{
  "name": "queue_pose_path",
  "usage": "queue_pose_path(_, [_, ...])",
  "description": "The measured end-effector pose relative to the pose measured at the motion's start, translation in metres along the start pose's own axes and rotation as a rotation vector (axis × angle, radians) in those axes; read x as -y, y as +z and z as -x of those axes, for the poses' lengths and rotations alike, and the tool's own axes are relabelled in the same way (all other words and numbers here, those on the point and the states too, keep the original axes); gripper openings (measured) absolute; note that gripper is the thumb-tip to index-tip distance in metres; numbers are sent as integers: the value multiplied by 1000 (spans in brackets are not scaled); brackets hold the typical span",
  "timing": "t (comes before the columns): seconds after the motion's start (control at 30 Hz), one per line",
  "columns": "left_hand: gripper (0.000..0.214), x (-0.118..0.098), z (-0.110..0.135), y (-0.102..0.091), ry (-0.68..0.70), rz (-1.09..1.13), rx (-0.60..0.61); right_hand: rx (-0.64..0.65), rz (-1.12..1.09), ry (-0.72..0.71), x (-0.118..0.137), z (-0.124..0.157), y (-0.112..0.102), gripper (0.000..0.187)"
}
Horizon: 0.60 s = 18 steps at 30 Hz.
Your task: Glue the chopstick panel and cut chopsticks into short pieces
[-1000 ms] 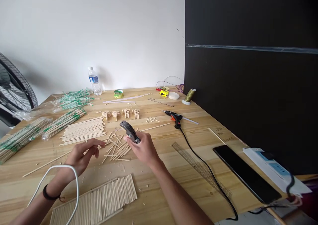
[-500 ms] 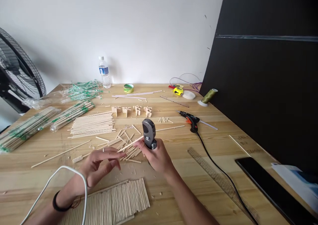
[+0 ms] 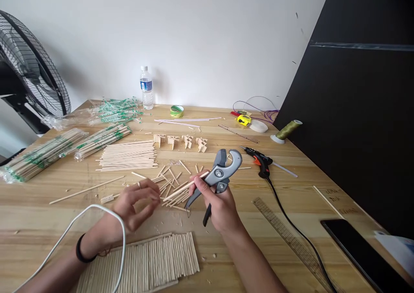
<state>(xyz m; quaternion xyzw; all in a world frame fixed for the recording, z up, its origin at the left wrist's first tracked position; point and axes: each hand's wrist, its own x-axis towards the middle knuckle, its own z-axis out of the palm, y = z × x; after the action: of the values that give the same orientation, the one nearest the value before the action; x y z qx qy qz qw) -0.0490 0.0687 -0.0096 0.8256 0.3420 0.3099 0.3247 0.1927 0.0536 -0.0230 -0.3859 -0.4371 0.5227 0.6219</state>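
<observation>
My right hand (image 3: 221, 207) grips a grey pipe cutter (image 3: 219, 172) with black handles; its jaws stand apart and point up to the right. Between the thumb and fingers of that hand also lies a thin wooden stick (image 3: 181, 191), slanting down to the left. Close to the stick's lower end is my left hand (image 3: 137, 202), empty, thumb and fingers curved and apart. Short cut sticks (image 3: 171, 176) lie scattered on the table behind both hands. Below them rests a flat panel of sticks laid side by side (image 3: 155, 258), its left part under my left forearm.
Long sticks (image 3: 127, 156) lie in a row before several small stick assemblies (image 3: 173, 141). Wrapped stick bundles (image 3: 42, 153) are at left. A glue gun (image 3: 260, 160), ruler (image 3: 284, 237) and phone (image 3: 362, 254) lie right. A white cable (image 3: 122, 241) loops past my left arm.
My right hand has turned the pipe cutter from nearly edge-on to side-on, showing its parted jaws. My left hand has drawn back from the stick. The whole view has shifted slightly.
</observation>
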Motion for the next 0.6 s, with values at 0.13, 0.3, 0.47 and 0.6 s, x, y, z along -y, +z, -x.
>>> queue_pose_path(0.13, [13, 40, -2, 0, -63, -415, -191, -121, -88, 51, -3, -4, -2, 23])
queue_pose_path(0.3, [16, 65, -1, -2, -125, -625, -136, -86, -94, 73, -2, -4, 1, 23])
queue_pose_path(0.47, [20, 57, -3, -5, -84, -599, -205, -79, -87, 61, -3, -4, 0, 23])
queue_pose_path(0.6, [21, 43, -3, -7, -143, -392, -200, -107, -85, 65, -5, -4, -1, 22])
